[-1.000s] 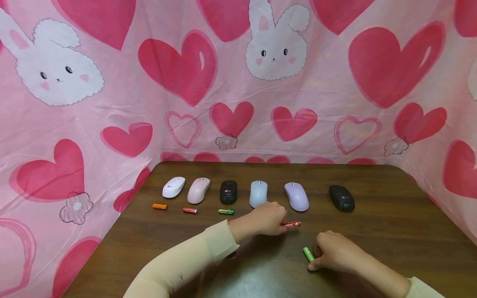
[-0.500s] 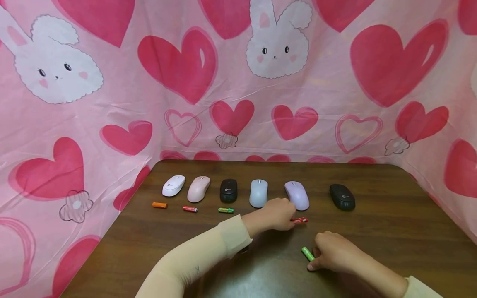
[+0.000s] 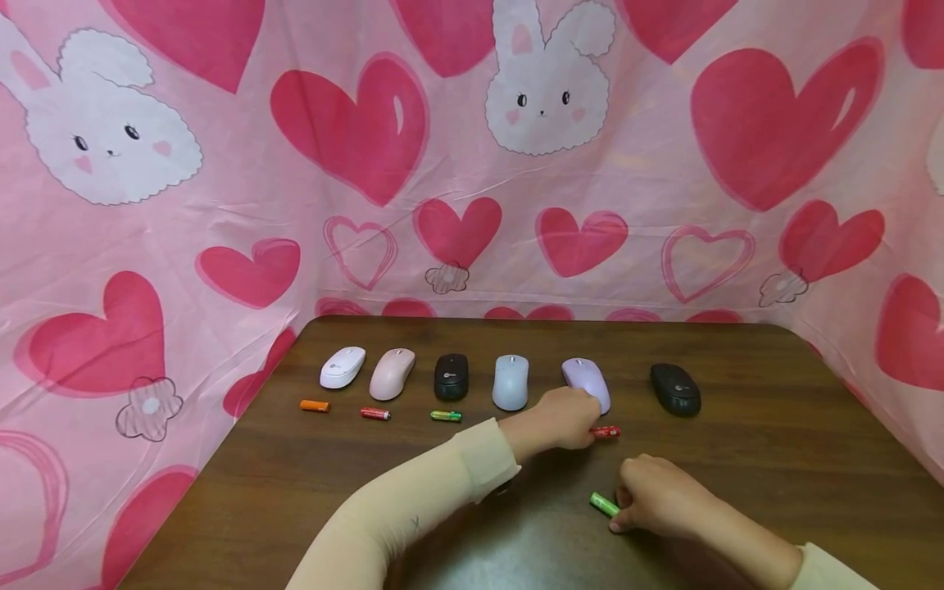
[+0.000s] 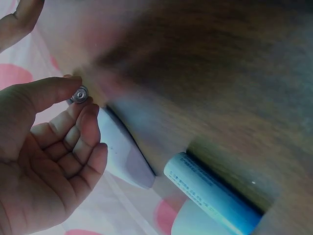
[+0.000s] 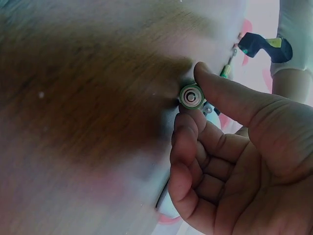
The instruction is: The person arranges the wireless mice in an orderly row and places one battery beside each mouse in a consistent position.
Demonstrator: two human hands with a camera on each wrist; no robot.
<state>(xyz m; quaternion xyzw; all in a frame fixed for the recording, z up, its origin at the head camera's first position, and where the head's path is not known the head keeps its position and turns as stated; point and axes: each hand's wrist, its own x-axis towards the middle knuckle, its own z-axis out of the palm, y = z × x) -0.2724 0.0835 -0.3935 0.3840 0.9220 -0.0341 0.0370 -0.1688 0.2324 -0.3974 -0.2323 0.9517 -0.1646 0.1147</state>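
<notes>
Between thumb and fingertips, my left hand [image 3: 562, 416] pinches a red battery [image 3: 607, 432] just in front of the purple mouse [image 3: 587, 382]. The left wrist view shows one metal end of that battery [image 4: 80, 94], seen end-on. Nearer the front, my right hand [image 3: 660, 494] pinches a light green battery [image 3: 603, 503]; its end with the metal button [image 5: 191, 97] faces the right wrist camera. A blue battery [image 4: 212, 193] lies on the table near the light blue mouse [image 3: 510, 383]; the left hand and arm hide it from the head view.
Further left stand a white mouse [image 3: 342, 368], a pink mouse [image 3: 392, 374] and a black mouse [image 3: 451, 377]. In front of them lie an orange battery [image 3: 315, 406], a red battery [image 3: 375, 414] and a yellow-green battery [image 3: 446, 416]. Another black mouse [image 3: 674, 389] is at right on the brown table [image 3: 774, 434].
My left hand has moved right and slightly back with the red battery, towards the purple mouse. My right hand stays nearly in place; the green battery's far end has swung a little to the left.
</notes>
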